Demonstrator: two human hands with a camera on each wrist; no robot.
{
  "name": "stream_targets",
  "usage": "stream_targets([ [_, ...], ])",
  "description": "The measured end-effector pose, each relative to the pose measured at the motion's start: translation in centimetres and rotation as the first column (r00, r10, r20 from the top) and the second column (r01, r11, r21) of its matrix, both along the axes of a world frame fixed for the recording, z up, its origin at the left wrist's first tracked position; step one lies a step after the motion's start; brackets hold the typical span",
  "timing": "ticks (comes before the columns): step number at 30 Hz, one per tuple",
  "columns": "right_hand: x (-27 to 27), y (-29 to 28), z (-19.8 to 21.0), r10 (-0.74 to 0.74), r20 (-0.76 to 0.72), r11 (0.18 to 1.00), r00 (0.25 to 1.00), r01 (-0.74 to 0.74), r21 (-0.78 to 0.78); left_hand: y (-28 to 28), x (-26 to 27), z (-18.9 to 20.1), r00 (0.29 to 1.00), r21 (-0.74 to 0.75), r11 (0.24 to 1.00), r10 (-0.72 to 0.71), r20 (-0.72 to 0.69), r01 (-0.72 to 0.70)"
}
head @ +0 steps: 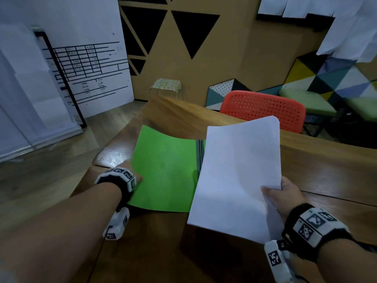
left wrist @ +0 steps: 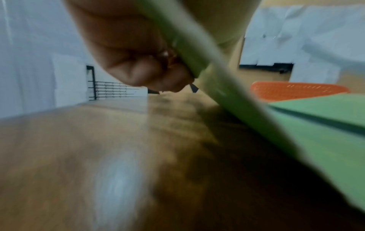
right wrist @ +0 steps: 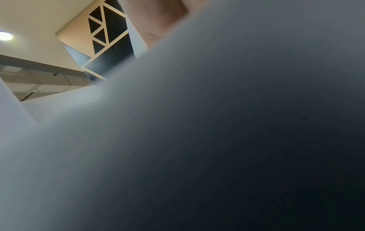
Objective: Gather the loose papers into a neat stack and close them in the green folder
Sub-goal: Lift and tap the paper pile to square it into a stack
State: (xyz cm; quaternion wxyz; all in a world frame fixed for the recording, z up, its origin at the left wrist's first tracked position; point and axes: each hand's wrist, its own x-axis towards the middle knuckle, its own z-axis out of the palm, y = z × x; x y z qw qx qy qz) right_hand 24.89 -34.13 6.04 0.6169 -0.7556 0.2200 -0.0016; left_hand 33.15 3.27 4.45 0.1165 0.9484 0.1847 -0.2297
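The right wrist view is almost wholly filled by the blurred grey underside of the papers (right wrist: 217, 140); only a bit of a finger (right wrist: 158, 20) at the upper middle and a strip of ceiling at the upper left show. The left wrist view is blurred, and in the head view the left hand (head: 136, 178) is mostly hidden behind its wrist band and the raised cover. The right half of the green folder (head: 165, 172) is covered by the sheets, so only a sliver shows beside the dark spine.

The papers (head: 238, 176) form one gathered stack at the right centre of the head view, held tilted above the wooden worktop (head: 326, 170), their left edge overlapping the folder's spine. The right hand (head: 285, 196) grips them at the lower right edge, thumb on top and fingers beneath: a closed grip clamped on the stack.

The folder lies open at the middle of the frame. Its left cover curves upward, and the left hand (left wrist: 138, 62) grips that cover's outer edge, fingers curled tightly around the green card (left wrist: 197, 59).

An orange chair (head: 263, 108) stands beyond the worktop, at the upper right.
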Motion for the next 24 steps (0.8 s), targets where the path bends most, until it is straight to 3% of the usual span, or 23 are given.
stream_targets([
  [5,-2.7,-1.0,1.1,-0.020,-0.028,1.000,0.999,0.020,-0.012,-0.6,-2.3,6.0,0.970,-0.131,0.985,-0.083,0.230,0.115],
  [8,-5.5,-1.0,1.3,-0.035,-0.050,0.999,0.998,0.034,-0.020,-2.5,-6.4,11.1,0.964,-0.197,0.965,-0.123,0.234,0.171],
  [12,-10.3,-0.5,0.9,-0.030,-0.098,0.998,0.995,0.026,-0.050,-4.5,-13.4,14.8,0.942,-0.210,0.935,-0.233,0.241,0.285],
  [19,-19.5,1.7,-1.5,0.018,-0.227,0.994,0.974,-0.043,-0.104,-5.8,-23.7,16.5,0.913,-0.341,0.847,-0.371,0.170,0.408],
  [24,-23.8,2.8,-3.2,0.036,-0.323,0.996,0.946,-0.059,-0.061,-6.4,-27.6,16.3,0.892,-0.335,0.828,-0.403,0.205,0.451],
])
